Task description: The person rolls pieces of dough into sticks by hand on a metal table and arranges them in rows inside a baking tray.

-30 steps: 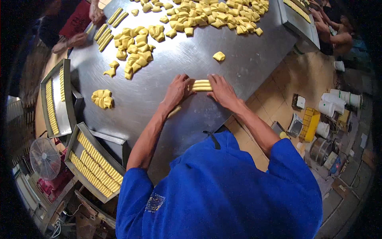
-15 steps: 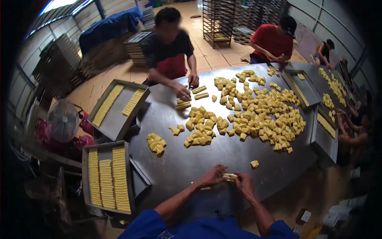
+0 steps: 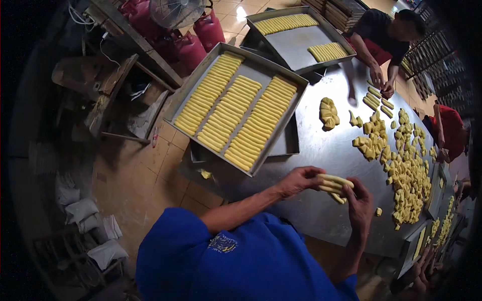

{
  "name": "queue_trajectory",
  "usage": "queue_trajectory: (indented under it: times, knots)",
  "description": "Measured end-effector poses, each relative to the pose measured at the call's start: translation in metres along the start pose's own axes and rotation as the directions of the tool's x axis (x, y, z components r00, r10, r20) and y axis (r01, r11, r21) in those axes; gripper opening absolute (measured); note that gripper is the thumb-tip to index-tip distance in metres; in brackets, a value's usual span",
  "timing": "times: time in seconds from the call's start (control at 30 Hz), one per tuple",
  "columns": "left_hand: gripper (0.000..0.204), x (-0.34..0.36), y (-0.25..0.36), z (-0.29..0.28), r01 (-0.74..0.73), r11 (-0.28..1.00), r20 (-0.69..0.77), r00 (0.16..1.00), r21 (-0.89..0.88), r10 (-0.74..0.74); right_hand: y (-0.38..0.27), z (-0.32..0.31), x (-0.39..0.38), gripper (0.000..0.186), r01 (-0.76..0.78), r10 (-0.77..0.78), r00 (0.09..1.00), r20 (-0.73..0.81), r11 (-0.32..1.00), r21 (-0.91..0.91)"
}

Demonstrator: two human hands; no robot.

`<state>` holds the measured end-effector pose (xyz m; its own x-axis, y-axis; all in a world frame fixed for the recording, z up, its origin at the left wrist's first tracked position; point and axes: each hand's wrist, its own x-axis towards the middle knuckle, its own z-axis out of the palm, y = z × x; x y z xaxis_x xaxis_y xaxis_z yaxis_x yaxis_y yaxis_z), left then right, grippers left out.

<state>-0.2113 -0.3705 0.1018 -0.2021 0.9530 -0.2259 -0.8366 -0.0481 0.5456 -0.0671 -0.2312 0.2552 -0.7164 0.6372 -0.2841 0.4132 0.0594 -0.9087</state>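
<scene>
My left hand (image 3: 303, 181) and my right hand (image 3: 358, 201) hold a few pale yellow dough sticks (image 3: 335, 179) between them, pinching opposite ends. The sticks lie side by side, raised over the near edge of the steel table (image 3: 321, 220). Just left of my hands, a metal tray (image 3: 193, 80) carries three columns of similar dough sticks, packed closely. A single dough piece (image 3: 378, 211) rests on the table to the right of my right hand. Part of another dough stick shows below the held ones; whether it is held too I cannot tell.
A second tray (image 3: 298, 46) with two groups of sticks stands behind the first. Cut dough pieces (image 3: 409, 175) are heaped at right, and a folded dough lump (image 3: 329, 114) lies mid-table. One co-worker's hands (image 3: 381, 88) handle sticks opposite. Pink gas cylinders (image 3: 208, 30) and a fan stand at far left.
My view has swung left toward the trays. The dough sticks have come up off the table in my hands and now sit closer to the three-column tray.
</scene>
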Motion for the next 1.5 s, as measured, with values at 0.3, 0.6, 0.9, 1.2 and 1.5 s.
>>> queue_trajectory:
  times: [0.3,0.6,0.9,1.2,1.5]
  knots:
    - [0.038,-0.077,0.163,-0.061,-0.260,0.948,-0.251,0.920,0.185,0.301,-0.073,0.136,0.090,0.030,0.125,-0.169,0.959,0.226,0.973,0.196]
    - [0.042,-0.051,0.331,-0.149,-0.099,0.716,-0.202,0.925,0.691,0.322,-0.078,0.241,0.195,0.046,0.071,-0.139,0.970,0.200,0.948,0.312]
    - [0.040,0.052,0.378,-0.228,0.070,0.497,-0.232,0.934,0.865,0.273,-0.030,0.283,0.342,0.033,0.165,-0.165,0.986,0.024,0.986,0.029]
    - [0.037,0.074,0.369,-0.258,0.177,0.059,-0.184,0.877,0.982,0.443,-0.020,0.309,0.360,0.030,0.225,-0.238,0.971,0.011,0.901,-0.370]
    - [0.038,0.071,0.376,-0.244,0.239,-0.230,-0.152,0.928,0.943,0.341,-0.028,0.309,0.351,0.032,0.311,-0.300,0.947,0.115,0.762,-0.569]
